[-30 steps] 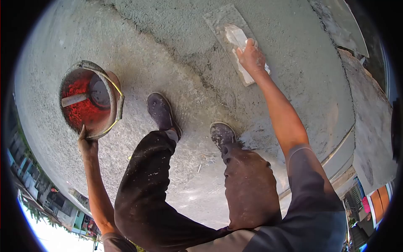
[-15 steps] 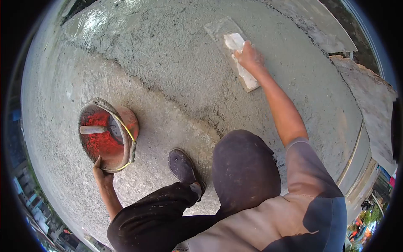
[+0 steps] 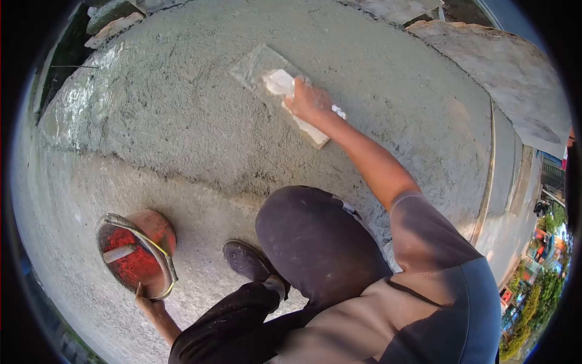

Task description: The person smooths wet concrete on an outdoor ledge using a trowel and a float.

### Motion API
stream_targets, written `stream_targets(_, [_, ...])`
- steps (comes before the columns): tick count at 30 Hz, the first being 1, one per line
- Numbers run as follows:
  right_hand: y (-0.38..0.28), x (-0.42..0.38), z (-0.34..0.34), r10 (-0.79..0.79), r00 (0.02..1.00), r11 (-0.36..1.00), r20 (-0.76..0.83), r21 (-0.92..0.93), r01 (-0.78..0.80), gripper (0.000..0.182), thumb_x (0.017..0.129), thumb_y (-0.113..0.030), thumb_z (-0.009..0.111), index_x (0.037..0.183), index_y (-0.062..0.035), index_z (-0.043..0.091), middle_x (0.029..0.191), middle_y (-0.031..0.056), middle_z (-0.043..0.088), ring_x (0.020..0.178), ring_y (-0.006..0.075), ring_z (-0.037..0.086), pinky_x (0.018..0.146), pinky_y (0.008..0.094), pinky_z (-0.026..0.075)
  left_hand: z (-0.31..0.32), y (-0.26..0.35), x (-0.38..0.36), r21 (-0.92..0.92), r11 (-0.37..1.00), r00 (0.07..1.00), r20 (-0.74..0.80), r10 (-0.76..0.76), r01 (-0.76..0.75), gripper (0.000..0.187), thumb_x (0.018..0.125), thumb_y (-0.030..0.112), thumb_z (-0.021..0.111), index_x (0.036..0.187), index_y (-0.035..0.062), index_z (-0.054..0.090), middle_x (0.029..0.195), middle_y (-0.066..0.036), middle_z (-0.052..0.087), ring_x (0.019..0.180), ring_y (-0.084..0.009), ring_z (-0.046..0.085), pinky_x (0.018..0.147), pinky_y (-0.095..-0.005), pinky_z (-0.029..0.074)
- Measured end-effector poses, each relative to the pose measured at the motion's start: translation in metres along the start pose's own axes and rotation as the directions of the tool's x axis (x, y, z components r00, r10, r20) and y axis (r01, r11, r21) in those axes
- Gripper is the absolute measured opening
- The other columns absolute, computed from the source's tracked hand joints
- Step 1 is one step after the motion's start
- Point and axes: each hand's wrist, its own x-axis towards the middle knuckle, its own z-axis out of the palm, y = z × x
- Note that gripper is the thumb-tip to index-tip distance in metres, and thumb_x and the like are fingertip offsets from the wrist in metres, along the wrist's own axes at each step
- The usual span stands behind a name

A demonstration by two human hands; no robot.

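My right hand (image 3: 310, 102) is wrapped around the pale handle of a flat concrete float (image 3: 257, 68). The float lies on wet grey concrete (image 3: 200, 91), its long side running from upper left to lower right. Down at the left, my left hand (image 3: 145, 298) grips the rim of a bucket (image 3: 162, 230), which is tilted with its mouth facing left. Red material (image 3: 134, 267) coats the bucket's inside, and a pale stick-like handle (image 3: 119, 253) lies in it. The fingers inside the rim are only partly visible.
A rough edge separates the wet layer from the lower, drier concrete (image 3: 206, 230) under my shoe (image 3: 245, 259). My bent knee (image 3: 315, 236) is close below the float. Large sheets (image 3: 503, 79) lie beyond the slab's right edge, and broken slabs (image 3: 112, 27) at the far left.
The head view has turned, so bucket, shoe and float appear further left and lower. The float stays flat on the concrete; any slide is hard to separate from the camera's turn. Both grips are unchanged.
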Motion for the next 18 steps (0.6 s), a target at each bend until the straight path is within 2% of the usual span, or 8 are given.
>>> stream_targets(2, [0.057, 0.051, -0.030, 0.213, 0.965, 0.974, -0.150, 0.111, -0.197, 0.057, 0.090, -0.039, 0.064, 0.125, 0.0041, 0.049, 0.115, 0.0249, 0.066, 0.110, 0.0375, 0.064, 0.092, 0.0476, 0.051, -0.008, 0.004, 0.005, 0.040, 0.999, 1.000, 0.006, 0.019, -0.019, 0.033, 0.096, 0.014, 0.049, 0.118, -0.0075, 0.061, 0.118, -0.019, 0.065, 0.110, -0.0307, 0.064, 0.100, -0.0445, 0.050])
stream_targets(6, [0.142, 0.053, -0.047, 0.387, 0.909, 0.912, -0.156, 0.210, -0.352, 0.059, 0.090, -0.040, 0.064, 0.126, 0.0054, 0.049, 0.115, 0.0260, 0.065, 0.110, 0.0382, 0.064, 0.093, 0.0475, 0.051, -0.004, 0.001, 0.010, 0.018, 0.999, 0.998, -0.047, 0.041, -0.041, 0.034, 0.095, 0.014, 0.048, 0.118, -0.0073, 0.061, 0.120, -0.021, 0.064, 0.110, -0.0324, 0.064, 0.100, -0.0453, 0.050])
stream_targets(7, [0.140, 0.033, -0.023, 0.375, 0.898, 0.927, -0.232, 0.130, -0.353, 0.058, 0.089, -0.039, 0.064, 0.124, 0.0043, 0.049, 0.111, 0.0277, 0.066, 0.105, 0.0401, 0.066, 0.089, 0.0483, 0.052, -0.005, 0.000, 0.007, 0.087, 0.995, 0.999, -0.002, 0.052, -0.051, 0.035, 0.094, 0.016, 0.049, 0.118, -0.0074, 0.061, 0.119, -0.021, 0.064, 0.109, -0.0329, 0.064, 0.100, -0.0463, 0.051])
stream_targets(9, [0.097, -0.055, -0.008, 0.275, 0.960, 0.958, -0.042, 0.095, -0.270, 0.052, 0.088, -0.041, 0.065, 0.115, 0.0001, 0.048, 0.108, 0.0258, 0.064, 0.103, 0.0420, 0.064, 0.087, 0.0512, 0.050, -0.011, 0.001, 0.010, 0.105, 0.993, 0.997, -0.055, 0.059, -0.053, 0.036, 0.094, 0.018, 0.051, 0.117, -0.0070, 0.062, 0.118, -0.021, 0.065, 0.109, -0.0330, 0.064, 0.099, -0.0471, 0.051])
stream_targets(11, [0.099, -0.134, 0.043, 0.034, 0.997, 0.999, -0.072, 0.036, -0.032, 0.050, 0.087, -0.042, 0.065, 0.107, -0.0010, 0.046, 0.107, 0.0275, 0.061, 0.099, 0.0453, 0.063, 0.084, 0.0516, 0.050, -0.009, 0.003, 0.011, 0.124, 0.991, 0.998, 0.039, 0.038, -0.043, 0.036, 0.094, 0.018, 0.051, 0.117, -0.0068, 0.062, 0.117, -0.020, 0.066, 0.108, -0.0331, 0.064, 0.100, -0.0471, 0.050])
stream_targets(13, [0.129, -0.195, 0.065, 0.061, 0.987, 0.995, -0.147, 0.084, -0.049, 0.051, 0.088, -0.044, 0.065, 0.106, -0.0003, 0.046, 0.104, 0.0297, 0.062, 0.095, 0.0466, 0.064, 0.081, 0.0539, 0.051, 0.003, 0.004, -0.005, 0.124, 0.992, 0.998, 0.065, 0.010, -0.018, 0.036, 0.094, 0.018, 0.051, 0.117, -0.0071, 0.062, 0.115, -0.020, 0.066, 0.107, -0.0329, 0.064, 0.100, -0.0469, 0.050])
stream_targets(15, [0.174, -0.232, 0.063, 0.430, 0.894, 0.896, -0.128, 0.183, -0.405, 0.051, 0.088, -0.044, 0.064, 0.106, 0.0005, 0.046, 0.094, 0.0292, 0.063, 0.085, 0.0481, 0.064, 0.075, 0.0549, 0.051, 0.005, 0.005, -0.007, 0.123, 0.992, 0.999, 0.033, 0.011, -0.015, 0.035, 0.094, 0.017, 0.051, 0.117, -0.0078, 0.062, 0.115, -0.021, 0.066, 0.107, -0.0332, 0.064, 0.099, -0.0461, 0.051])
stream_targets(18, [0.283, -0.238, 0.061, 0.696, 0.641, 0.717, -0.322, 0.356, -0.599, 0.059, 0.087, -0.048, 0.065, 0.106, 0.0058, 0.049, 0.096, 0.0354, 0.063, 0.092, 0.0529, 0.062, 0.078, 0.0570, 0.049, 0.004, 0.007, -0.003, 0.145, 0.989, 1.000, -0.025, 0.006, -0.002, 0.035, 0.093, 0.015, 0.051, 0.117, -0.0088, 0.061, 0.117, -0.023, 0.065, 0.107, -0.0337, 0.064, 0.100, -0.0459, 0.050])
